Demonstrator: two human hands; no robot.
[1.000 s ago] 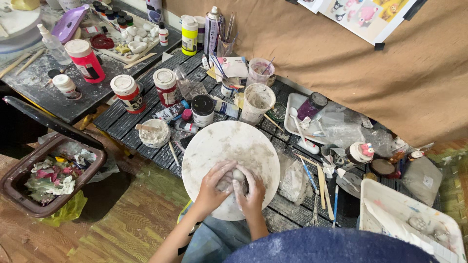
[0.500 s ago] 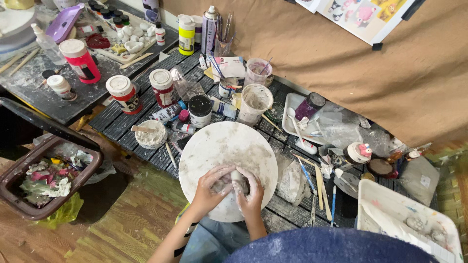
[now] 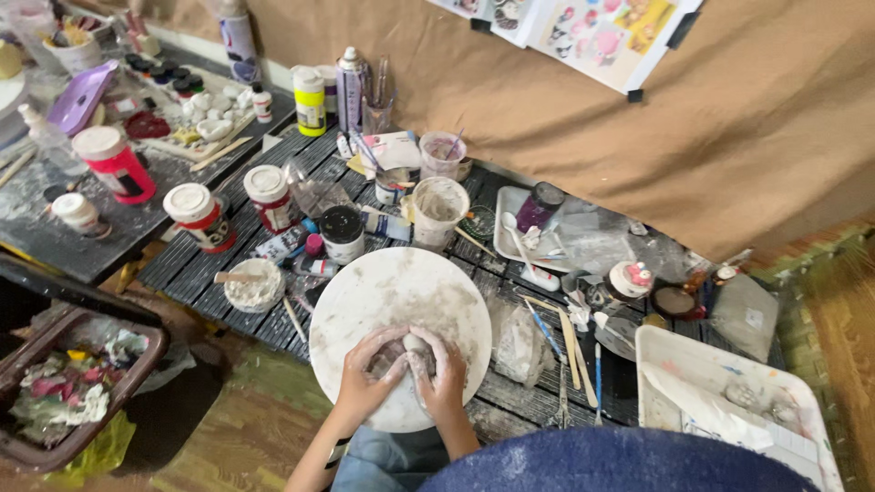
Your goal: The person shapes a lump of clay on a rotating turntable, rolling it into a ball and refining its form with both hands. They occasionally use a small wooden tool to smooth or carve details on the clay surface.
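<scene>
The hands have barely shifted since half a second ago; they stay cupped on the same spot while the view has drifted a touch. The left hand and right hand are both curled tight around a small pale lump of clay, fingers wrapped and pressing inward, the lump peeking out between the thumbs. It sits on the near part of the round white board, close to the board's front rim. By the look of it, this is the squeezing and shaping stage, and the next press calls for even pressure from both palms so the lump stays centred. Room is tight: a white paste bowl lies just left of the board, a black-lidded jar and a cloudy cup crowd its far edge, and brushes lie to the right. Open board shows ahead of the hands.
</scene>
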